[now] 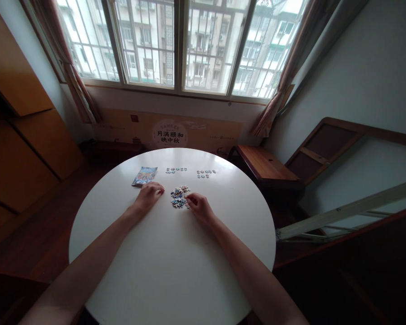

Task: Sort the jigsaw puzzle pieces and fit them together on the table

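Note:
A small heap of jigsaw pieces (179, 197) lies on the round white table (169, 262). My left hand (150, 195) rests just left of the heap, fingers curled, fingertips near the pieces; what it holds, if anything, is too small to see. My right hand (198, 206) sits at the heap's right edge, its fingers pinched together at the pieces. Two short rows of sorted pieces lie farther back, one in the middle (176, 170) and one to the right (206, 173). A small picture card (145, 175) lies at the back left.
A cardboard box with printed characters (169, 133) leans under the window. A wooden bench (262, 163) stands behind the table to the right. Wooden cabinets (27, 149) line the left wall. A metal rail (345, 212) runs at the right.

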Available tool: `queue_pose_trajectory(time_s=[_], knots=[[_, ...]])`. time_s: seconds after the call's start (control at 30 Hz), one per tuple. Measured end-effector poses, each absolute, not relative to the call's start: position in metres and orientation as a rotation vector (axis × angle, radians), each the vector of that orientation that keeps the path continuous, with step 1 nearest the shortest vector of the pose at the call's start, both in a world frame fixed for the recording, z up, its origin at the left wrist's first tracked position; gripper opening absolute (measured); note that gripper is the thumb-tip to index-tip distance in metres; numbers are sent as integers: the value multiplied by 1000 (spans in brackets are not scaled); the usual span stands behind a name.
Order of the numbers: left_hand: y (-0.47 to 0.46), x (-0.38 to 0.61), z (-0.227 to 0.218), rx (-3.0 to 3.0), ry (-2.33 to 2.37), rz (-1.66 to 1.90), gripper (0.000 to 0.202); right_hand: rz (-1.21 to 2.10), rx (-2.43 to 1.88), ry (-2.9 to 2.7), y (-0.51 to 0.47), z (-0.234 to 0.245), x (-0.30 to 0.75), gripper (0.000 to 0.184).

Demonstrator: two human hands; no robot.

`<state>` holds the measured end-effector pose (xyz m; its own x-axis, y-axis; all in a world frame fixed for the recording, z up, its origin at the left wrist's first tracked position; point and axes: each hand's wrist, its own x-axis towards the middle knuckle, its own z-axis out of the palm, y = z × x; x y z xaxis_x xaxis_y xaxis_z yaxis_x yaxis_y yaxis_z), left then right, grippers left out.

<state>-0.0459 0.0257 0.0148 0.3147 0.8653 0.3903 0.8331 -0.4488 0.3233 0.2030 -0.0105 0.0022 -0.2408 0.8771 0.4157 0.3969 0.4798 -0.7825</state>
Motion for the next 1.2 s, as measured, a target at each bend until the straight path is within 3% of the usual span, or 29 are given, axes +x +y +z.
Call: queue_pose_trajectory(time_s=[0.3,0.63,1.2], knots=[[19,-44,23,2408,1891,802,25,694,-1062,-1826,-10,3,204,17],[14,-54,40,2520,1675,601,30,666,-1084,-1850,-8,-1,204,19],[18,-30,17,2469,1874,383,47,695,-1090,-1883,-12,2,200,17]])
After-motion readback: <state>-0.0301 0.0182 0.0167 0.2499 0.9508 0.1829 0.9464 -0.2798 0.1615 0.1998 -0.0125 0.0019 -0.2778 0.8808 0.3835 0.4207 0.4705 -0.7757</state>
